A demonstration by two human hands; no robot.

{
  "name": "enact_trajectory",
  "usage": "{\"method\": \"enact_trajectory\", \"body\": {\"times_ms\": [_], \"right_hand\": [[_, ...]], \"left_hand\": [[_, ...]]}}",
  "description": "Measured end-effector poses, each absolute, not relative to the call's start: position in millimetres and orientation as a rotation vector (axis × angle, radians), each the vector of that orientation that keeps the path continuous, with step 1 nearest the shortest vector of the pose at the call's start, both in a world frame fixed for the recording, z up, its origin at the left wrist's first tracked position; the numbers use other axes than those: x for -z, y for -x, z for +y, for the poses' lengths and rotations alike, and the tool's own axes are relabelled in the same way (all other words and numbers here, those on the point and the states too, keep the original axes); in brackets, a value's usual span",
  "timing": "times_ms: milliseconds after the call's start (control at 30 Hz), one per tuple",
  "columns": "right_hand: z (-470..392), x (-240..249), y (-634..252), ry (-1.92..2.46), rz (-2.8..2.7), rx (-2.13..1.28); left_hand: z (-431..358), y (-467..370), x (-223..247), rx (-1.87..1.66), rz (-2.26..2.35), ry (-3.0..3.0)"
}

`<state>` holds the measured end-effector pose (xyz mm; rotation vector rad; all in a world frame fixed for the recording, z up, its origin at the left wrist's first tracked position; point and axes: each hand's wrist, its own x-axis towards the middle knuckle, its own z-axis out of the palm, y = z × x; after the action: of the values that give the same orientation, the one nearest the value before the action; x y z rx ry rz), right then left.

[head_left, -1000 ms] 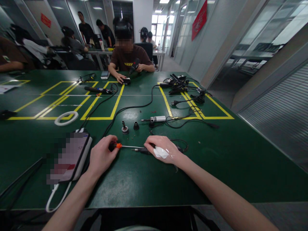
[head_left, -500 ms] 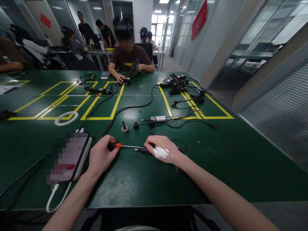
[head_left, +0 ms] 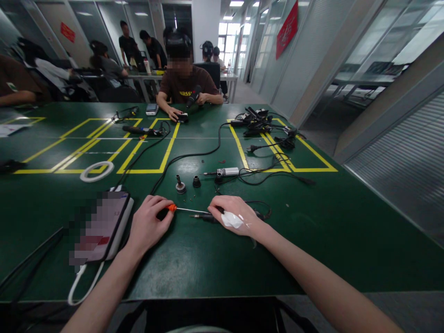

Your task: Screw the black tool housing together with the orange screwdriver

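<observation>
My left hand (head_left: 151,220) is closed round the dark-and-orange handle of a screwdriver (head_left: 172,208), low over the green table. Its thin shaft points right, and the tip disappears at the fingers of my right hand (head_left: 233,214). That hand, with a white pad taped on its back, is closed over a black pen-shaped tool (head_left: 207,217) whose metal tip points left. The fingers hide much of the tool, so their exact grip is partly covered. Just beyond lie a metal part with an upright stem (head_left: 180,185), a small black collar (head_left: 196,181) and several tiny bits.
A silver motor-like body (head_left: 228,172) with thin wires lies farther back. Black corded tools (head_left: 255,121) are heaped at the back right. On the left are a phone (head_left: 100,226) and a white ring (head_left: 97,171). A co-worker (head_left: 189,85) sits opposite, holding a dark tool.
Both hands stay nearly in place. My left hand and the screwdriver handle have shifted very slightly, and the shaft slopes a little more towards my right hand.
</observation>
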<state>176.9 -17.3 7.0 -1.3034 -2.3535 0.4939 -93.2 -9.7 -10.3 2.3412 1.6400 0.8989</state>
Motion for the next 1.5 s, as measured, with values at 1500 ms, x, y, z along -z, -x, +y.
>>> {"method": "enact_trajectory", "body": {"times_ms": [1500], "right_hand": [[-16.8, -4.7, -175.8, 1.330, -2.373, -0.439]], "left_hand": [[-10.0, 95.7, 13.8, -0.987, 1.597, -2.400]]}}
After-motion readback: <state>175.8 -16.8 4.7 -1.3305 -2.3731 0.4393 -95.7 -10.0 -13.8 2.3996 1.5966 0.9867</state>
